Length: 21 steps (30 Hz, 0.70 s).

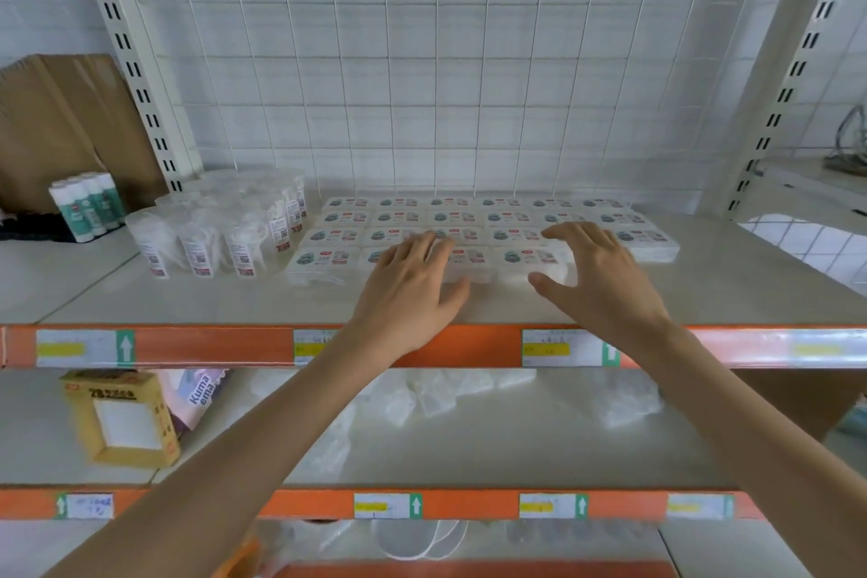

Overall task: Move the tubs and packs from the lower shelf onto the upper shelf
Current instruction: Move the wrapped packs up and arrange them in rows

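Showing spread fingers, the left hand (413, 291) and right hand (596, 277) are over four rows of packs (506, 218), beside clustered tubs (211, 230).

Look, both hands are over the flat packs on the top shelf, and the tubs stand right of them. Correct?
No. The head view shows the tubs left of the flat packs. The left hand and right hand are indeed over them on the top shelf.

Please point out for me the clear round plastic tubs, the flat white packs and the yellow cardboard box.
clear round plastic tubs (196, 236): head view, a front tub's wall.
flat white rectangular packs (323, 259): head view, front-left pack's top.
yellow cardboard box (123, 420): head view, its white window.
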Each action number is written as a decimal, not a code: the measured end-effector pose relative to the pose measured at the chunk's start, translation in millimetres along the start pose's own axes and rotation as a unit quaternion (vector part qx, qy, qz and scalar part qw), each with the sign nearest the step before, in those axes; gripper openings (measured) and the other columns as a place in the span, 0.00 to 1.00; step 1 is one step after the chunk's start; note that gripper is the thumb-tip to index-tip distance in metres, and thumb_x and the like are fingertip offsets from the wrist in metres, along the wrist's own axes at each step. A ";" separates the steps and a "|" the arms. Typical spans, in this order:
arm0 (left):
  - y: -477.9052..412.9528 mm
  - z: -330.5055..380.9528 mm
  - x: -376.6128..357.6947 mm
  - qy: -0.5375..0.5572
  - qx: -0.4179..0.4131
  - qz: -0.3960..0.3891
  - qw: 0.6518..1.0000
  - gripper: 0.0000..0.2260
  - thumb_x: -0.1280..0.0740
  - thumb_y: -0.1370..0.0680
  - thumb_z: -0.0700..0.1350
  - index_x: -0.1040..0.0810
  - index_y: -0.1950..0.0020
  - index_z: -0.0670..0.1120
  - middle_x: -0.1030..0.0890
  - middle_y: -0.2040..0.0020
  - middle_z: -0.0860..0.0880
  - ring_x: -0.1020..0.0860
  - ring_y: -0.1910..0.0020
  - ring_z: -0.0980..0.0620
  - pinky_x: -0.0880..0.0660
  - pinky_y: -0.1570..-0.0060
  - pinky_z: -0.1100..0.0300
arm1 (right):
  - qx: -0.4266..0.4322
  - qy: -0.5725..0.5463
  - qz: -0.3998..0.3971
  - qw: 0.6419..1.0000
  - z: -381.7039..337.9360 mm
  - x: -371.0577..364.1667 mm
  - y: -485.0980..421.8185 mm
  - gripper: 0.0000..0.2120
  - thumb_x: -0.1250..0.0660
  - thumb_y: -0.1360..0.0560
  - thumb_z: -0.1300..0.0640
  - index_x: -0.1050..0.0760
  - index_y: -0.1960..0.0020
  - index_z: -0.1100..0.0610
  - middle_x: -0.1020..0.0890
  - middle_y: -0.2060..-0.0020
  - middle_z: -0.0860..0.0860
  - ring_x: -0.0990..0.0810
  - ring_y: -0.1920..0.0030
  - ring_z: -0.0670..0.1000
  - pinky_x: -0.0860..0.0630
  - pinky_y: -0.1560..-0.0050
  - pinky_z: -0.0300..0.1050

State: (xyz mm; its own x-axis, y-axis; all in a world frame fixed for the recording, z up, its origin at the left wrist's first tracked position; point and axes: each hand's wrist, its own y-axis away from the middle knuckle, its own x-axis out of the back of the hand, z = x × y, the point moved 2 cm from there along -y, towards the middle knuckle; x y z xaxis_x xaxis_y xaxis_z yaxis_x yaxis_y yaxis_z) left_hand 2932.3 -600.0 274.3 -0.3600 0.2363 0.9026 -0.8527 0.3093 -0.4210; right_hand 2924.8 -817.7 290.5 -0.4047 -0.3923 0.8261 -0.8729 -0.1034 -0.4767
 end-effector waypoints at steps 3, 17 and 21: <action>-0.9 -0.6 4.3 0.003 -0.004 -0.038 0.999 0.26 0.46 0.17 0.57 0.40 0.22 0.45 0.38 0.23 0.46 0.39 0.24 0.47 0.43 0.27 0.52 | -0.011 0.009 -0.005 1.000 -4.9 3.7 10.3 0.26 0.31 0.24 0.46 0.31 0.30 0.52 0.28 0.32 0.51 0.33 0.31 0.53 0.36 0.32 0.49; 69.8 67.9 34.3 -0.033 -0.034 -0.021 0.999 0.28 0.42 0.18 0.57 0.40 0.22 0.44 0.42 0.21 0.44 0.42 0.23 0.45 0.45 0.28 0.53 | 0.047 -0.004 0.007 0.999 -16.3 51.4 100.5 0.24 0.31 0.24 0.48 0.30 0.31 0.53 0.27 0.34 0.50 0.30 0.33 0.54 0.34 0.36 0.48; 104.7 93.3 37.5 -0.056 -0.046 -0.036 0.997 0.27 0.42 0.18 0.57 0.37 0.24 0.43 0.40 0.22 0.43 0.40 0.24 0.44 0.43 0.28 0.51 | 0.054 -0.008 -0.010 0.998 -8.1 58.7 136.1 0.23 0.31 0.25 0.49 0.29 0.33 0.53 0.25 0.36 0.50 0.28 0.35 0.55 0.32 0.37 0.50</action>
State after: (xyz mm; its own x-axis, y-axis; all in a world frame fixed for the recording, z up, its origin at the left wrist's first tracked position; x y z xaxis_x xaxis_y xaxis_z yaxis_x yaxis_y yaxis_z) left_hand 2794.2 -644.7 272.5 -0.3434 0.1086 0.9329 -0.8412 0.4061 -0.3569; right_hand 2780.0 -847.3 276.7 -0.3827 -0.4035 0.8311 -0.8457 -0.2090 -0.4910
